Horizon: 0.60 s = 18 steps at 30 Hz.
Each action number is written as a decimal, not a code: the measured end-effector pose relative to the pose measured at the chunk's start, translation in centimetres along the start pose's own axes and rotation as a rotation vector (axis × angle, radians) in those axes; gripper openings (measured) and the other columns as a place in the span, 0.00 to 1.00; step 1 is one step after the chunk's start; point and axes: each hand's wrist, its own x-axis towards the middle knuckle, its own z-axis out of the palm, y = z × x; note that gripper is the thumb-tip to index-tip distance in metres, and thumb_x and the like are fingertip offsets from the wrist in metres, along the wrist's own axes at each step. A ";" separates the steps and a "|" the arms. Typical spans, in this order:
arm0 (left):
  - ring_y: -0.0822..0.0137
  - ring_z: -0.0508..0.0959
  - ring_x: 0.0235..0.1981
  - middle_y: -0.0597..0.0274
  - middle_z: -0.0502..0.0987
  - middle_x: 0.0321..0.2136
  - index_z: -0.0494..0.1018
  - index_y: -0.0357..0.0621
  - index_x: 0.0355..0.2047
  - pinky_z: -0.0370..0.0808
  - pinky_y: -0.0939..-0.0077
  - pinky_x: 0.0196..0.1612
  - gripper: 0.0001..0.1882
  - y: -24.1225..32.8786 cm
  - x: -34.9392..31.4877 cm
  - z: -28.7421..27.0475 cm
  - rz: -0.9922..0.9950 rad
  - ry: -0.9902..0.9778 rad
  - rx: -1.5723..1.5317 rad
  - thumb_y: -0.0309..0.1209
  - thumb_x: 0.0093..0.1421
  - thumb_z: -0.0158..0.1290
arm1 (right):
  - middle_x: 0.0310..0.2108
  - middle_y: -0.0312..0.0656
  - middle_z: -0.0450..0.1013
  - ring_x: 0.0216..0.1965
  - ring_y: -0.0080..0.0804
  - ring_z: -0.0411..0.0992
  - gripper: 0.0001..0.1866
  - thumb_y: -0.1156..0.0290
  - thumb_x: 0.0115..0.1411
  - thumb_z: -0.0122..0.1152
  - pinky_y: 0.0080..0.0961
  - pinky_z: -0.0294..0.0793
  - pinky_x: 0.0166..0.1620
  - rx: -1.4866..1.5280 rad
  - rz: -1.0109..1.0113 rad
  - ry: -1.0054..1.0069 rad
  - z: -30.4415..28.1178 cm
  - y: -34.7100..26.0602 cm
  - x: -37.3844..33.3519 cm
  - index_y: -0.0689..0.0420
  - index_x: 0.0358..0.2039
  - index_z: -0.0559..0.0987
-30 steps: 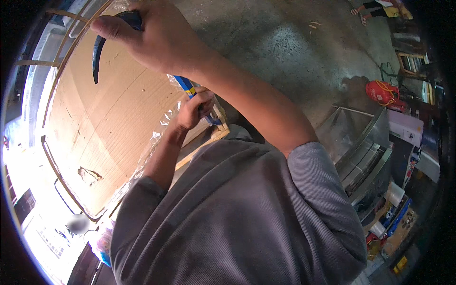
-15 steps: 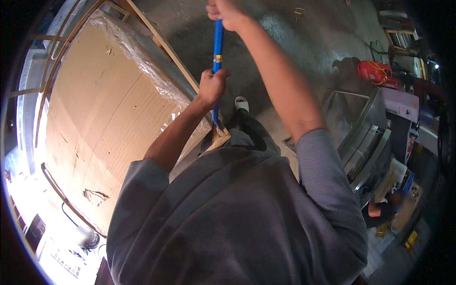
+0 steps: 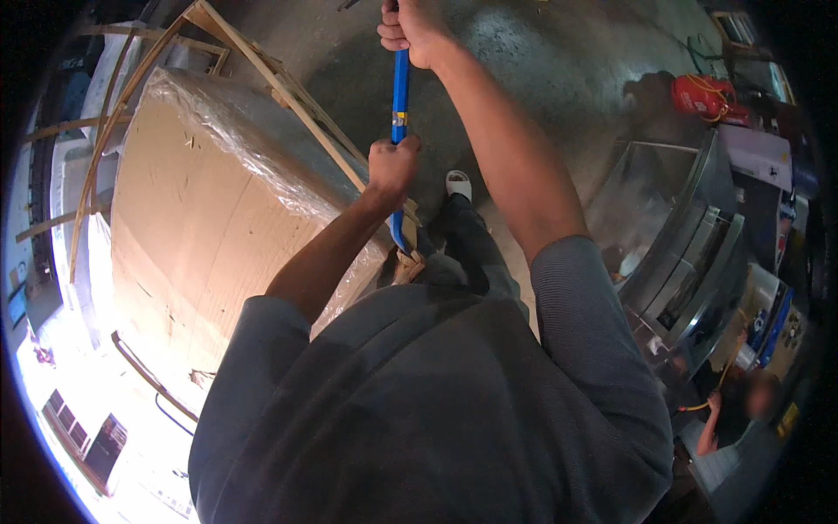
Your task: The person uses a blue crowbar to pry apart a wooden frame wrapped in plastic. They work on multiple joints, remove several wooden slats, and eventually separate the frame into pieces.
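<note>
A blue crowbar [image 3: 400, 92] runs lengthwise in front of me, a yellow label partway along its shaft. High on it, at the top of the view, my right hand [image 3: 417, 33] is closed around the bar. Lower down, my left hand [image 3: 392, 168] grips the same shaft. The crowbar's curved lower end touches a splintered wooden crate piece [image 3: 408, 265] close to my body. Beside my left forearm stands a big cardboard-covered box [image 3: 209, 201] wrapped in clear plastic film [image 3: 253, 162].
Thin wooden crate slats [image 3: 284, 92] frame the box's far side. On the right are a metal cabinet [image 3: 690, 253] and a red tank-like object [image 3: 701, 96]. A co-worker [image 3: 742, 406] is at the lower right. My foot wears a white slipper [image 3: 458, 185].
My view has shifted slightly, and the box appears further right. The left hand sits a little lower in the picture. The co-worker's arm has moved. Both hands keep hold of the crowbar.
</note>
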 end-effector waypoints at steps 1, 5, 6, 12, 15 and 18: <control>0.74 0.63 0.16 0.66 0.65 0.12 0.66 0.37 0.14 0.61 0.67 0.20 0.16 0.0 0.0 0.3 -0.016 0.017 0.024 0.35 0.53 0.52 | 0.10 0.25 0.46 0.08 0.19 0.45 0.31 0.35 0.63 0.50 0.21 0.41 0.13 0.013 0.000 -0.014 -0.4 0.0 0.0 0.45 0.16 0.60; 0.73 0.64 0.17 0.65 0.66 0.14 0.65 0.37 0.15 0.63 0.66 0.22 0.16 -0.1 0.4 1.2 0.034 0.031 0.092 0.34 0.53 0.52 | 0.10 0.26 0.46 0.08 0.19 0.45 0.31 0.35 0.64 0.49 0.22 0.41 0.13 0.040 -0.023 0.011 -2.1 -0.2 -0.1 0.45 0.16 0.59; 0.73 0.64 0.18 0.65 0.66 0.14 0.65 0.36 0.15 0.63 0.66 0.22 0.16 -0.3 0.5 1.3 0.031 0.026 0.095 0.34 0.53 0.52 | 0.10 0.26 0.46 0.08 0.19 0.45 0.32 0.34 0.64 0.49 0.22 0.41 0.13 0.043 -0.025 0.012 -2.5 -0.1 -0.1 0.45 0.15 0.59; 0.73 0.65 0.19 0.63 0.67 0.15 0.67 0.33 0.17 0.64 0.67 0.23 0.16 -1.3 1.8 2.1 0.100 0.029 0.191 0.35 0.54 0.52 | 0.10 0.26 0.46 0.08 0.19 0.45 0.32 0.34 0.64 0.49 0.22 0.41 0.14 0.096 0.024 -0.031 -4.5 0.5 0.9 0.44 0.14 0.57; 0.72 0.69 0.20 0.61 0.70 0.16 0.69 0.32 0.20 0.67 0.66 0.24 0.16 -1.4 2.0 2.4 0.135 0.013 0.283 0.35 0.54 0.52 | 0.10 0.25 0.45 0.08 0.19 0.44 0.32 0.34 0.63 0.49 0.21 0.41 0.14 0.099 0.012 -0.035 -5.9 0.9 1.6 0.44 0.14 0.57; 0.70 0.73 0.22 0.57 0.73 0.18 0.71 0.30 0.21 0.71 0.65 0.26 0.17 -0.9 1.6 3.2 0.064 0.064 0.292 0.36 0.55 0.52 | 0.10 0.25 0.45 0.09 0.19 0.44 0.32 0.34 0.63 0.49 0.21 0.41 0.14 0.120 -0.011 0.015 -7.6 1.4 2.1 0.44 0.14 0.58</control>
